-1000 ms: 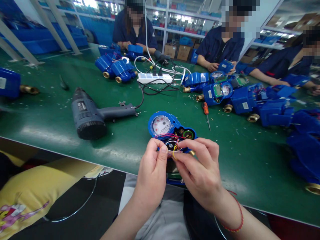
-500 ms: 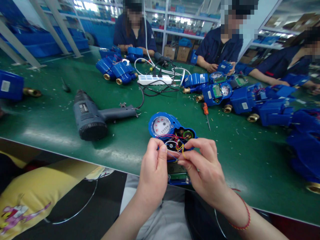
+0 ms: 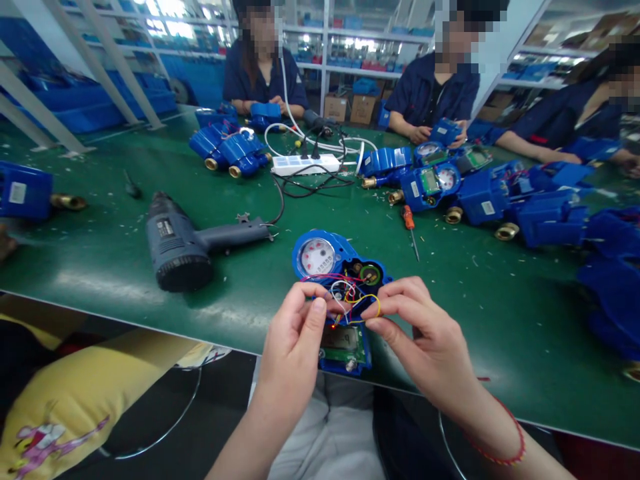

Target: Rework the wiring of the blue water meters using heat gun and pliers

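Note:
An opened blue water meter (image 3: 345, 248) lies at the table's front edge, its round dial (image 3: 319, 257) at the upper left. Red, white and yellow wires run across its open housing. Below them a circuit board with a display (image 3: 345, 337) faces up, and a small red light glows near its upper edge. My left hand (image 3: 295, 340) is closed at the left of the housing, fingertips pinched at the wires. From the right, my right hand (image 3: 425, 330) pinches the looped yellow wire (image 3: 376, 300) between thumb and fingers. The exact grip of the left fingertips is partly hidden.
A grey heat gun (image 3: 183, 247) lies to the left. An orange-handled screwdriver (image 3: 410, 227) rests right of the meter. Behind are a white power strip (image 3: 305, 164) with tangled cords and several blue meters (image 3: 483, 197). Co-workers (image 3: 430, 87) sit across the table.
My hands have drawn slightly apart, and the yellow wire now forms a wider loop by my right fingertips. More of the circuit board shows, and a red light is visible on it.

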`<state>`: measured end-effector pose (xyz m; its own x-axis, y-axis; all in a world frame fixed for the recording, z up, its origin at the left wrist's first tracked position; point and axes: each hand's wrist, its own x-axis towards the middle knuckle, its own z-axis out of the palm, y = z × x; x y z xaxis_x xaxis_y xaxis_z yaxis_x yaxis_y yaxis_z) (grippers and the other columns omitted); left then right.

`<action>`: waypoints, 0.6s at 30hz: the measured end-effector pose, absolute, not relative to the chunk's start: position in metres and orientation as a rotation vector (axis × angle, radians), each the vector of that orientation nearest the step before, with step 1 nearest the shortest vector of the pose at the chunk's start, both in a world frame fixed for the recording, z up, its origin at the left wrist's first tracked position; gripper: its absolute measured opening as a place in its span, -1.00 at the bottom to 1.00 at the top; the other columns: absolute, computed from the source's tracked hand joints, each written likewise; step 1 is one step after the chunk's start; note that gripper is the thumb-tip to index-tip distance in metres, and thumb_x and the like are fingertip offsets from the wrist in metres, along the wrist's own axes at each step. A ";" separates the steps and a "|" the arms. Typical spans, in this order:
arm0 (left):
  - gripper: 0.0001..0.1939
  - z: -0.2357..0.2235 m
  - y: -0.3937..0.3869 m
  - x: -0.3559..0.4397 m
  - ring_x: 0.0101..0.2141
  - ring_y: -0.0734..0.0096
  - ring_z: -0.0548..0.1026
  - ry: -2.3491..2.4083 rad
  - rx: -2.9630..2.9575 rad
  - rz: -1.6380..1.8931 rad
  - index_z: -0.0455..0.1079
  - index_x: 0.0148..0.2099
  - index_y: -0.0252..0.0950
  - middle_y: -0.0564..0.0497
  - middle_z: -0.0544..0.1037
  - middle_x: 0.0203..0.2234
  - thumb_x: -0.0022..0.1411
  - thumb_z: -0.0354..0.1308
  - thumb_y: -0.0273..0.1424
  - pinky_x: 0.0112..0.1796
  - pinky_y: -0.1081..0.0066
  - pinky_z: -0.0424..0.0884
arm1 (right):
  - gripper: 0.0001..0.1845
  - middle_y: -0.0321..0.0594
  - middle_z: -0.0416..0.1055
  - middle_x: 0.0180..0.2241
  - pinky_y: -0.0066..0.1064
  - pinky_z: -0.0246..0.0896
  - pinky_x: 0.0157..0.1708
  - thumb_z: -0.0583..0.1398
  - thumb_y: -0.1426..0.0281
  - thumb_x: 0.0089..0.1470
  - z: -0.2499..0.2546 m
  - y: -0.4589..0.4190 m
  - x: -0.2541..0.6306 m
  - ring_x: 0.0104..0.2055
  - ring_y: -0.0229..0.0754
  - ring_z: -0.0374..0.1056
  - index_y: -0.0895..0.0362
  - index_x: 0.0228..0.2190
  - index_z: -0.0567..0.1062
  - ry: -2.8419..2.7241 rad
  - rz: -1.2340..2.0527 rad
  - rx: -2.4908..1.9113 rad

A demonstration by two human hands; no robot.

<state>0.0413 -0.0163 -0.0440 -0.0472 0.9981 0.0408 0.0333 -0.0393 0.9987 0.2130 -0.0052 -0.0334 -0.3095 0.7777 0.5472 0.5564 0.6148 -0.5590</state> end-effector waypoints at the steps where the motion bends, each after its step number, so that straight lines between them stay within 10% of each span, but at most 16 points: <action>1: -0.84 -0.042 -0.020 0.038 -0.25 0.37 0.56 1.306 1.322 1.235 0.31 -0.13 -0.19 0.01 0.61 -0.22 0.36 -0.03 -0.28 -0.21 0.39 0.40 | -0.95 -0.25 0.38 -0.37 -0.30 0.20 -0.24 0.22 0.45 0.13 -0.033 -0.005 0.212 -0.23 -0.19 0.27 0.10 -0.38 0.49 -2.006 0.315 -1.043; 5: -0.69 -0.031 -0.040 0.019 -0.05 0.26 0.48 1.600 1.736 1.075 0.32 0.09 -0.13 -0.01 0.52 -0.01 0.31 0.06 -0.29 -0.05 0.32 0.31 | -0.96 -0.25 0.40 -0.36 -0.24 0.13 -0.21 0.24 0.42 0.13 -0.031 -0.003 0.206 -0.22 -0.15 0.25 0.09 -0.38 0.49 -2.047 0.260 -0.997; 13: -0.79 -0.003 -0.027 0.034 -0.46 0.47 0.42 1.448 1.926 1.230 0.36 -0.47 -0.24 0.11 0.46 -0.53 0.24 0.14 -0.43 -0.41 0.51 0.31 | -0.82 -0.30 0.36 -0.45 -0.18 -0.04 -0.19 0.17 0.46 0.19 -0.026 0.000 0.192 -0.31 -0.20 0.16 0.14 -0.48 0.40 -2.169 0.103 -0.924; 18: -0.83 -0.004 -0.010 0.042 -0.49 0.46 0.39 1.484 1.807 1.152 0.37 -0.47 -0.29 0.09 0.45 -0.55 0.17 0.09 -0.53 -0.43 0.48 0.28 | -0.71 -0.30 0.30 -0.53 -0.17 -0.08 -0.19 0.12 0.49 0.21 -0.025 -0.003 0.184 -0.37 -0.21 0.12 0.18 -0.57 0.36 -2.168 0.120 -0.962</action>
<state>0.0416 -0.0102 -0.0040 0.0338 0.9594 0.2799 0.5092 -0.2575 0.8212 0.1843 -0.0030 -0.0250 -0.4383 0.6708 0.5982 0.6010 0.7136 -0.3600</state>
